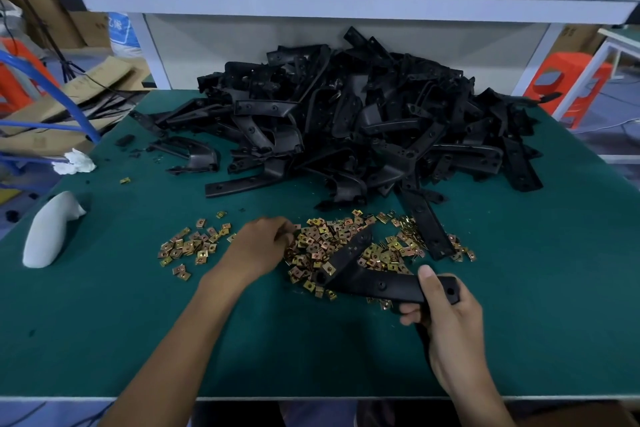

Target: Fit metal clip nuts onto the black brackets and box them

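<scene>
Right hand (446, 319) is gripping one end of a black bracket (377, 284), with the thumb lying on top and the fingers curling underneath. It is holding the angled piece low over the near middle of the table. Left hand (258, 248) is reaching into the clip nuts with bent fingers. Their tips are sitting among the nuts, so I cannot tell whether they are pinching one.

Everything is resting on a green table (138, 340). Taking up its far half is a tangled pile of brackets (346, 121), with single pieces sliding out toward the near right. Just in front of that pile, the clip nuts (332, 239) are lying in a loose golden spread. A thinner patch is lying to the left of the left wrist, and the far arm of the held bracket is crossing the thickest part.

Near the left edge, a pale grey moulded piece (48, 229) is lying on its side, and a crumpled white tissue (76, 161) is sitting beyond it. One fitted nut (329, 269) is showing clipped on the bracket beside its bend.
</scene>
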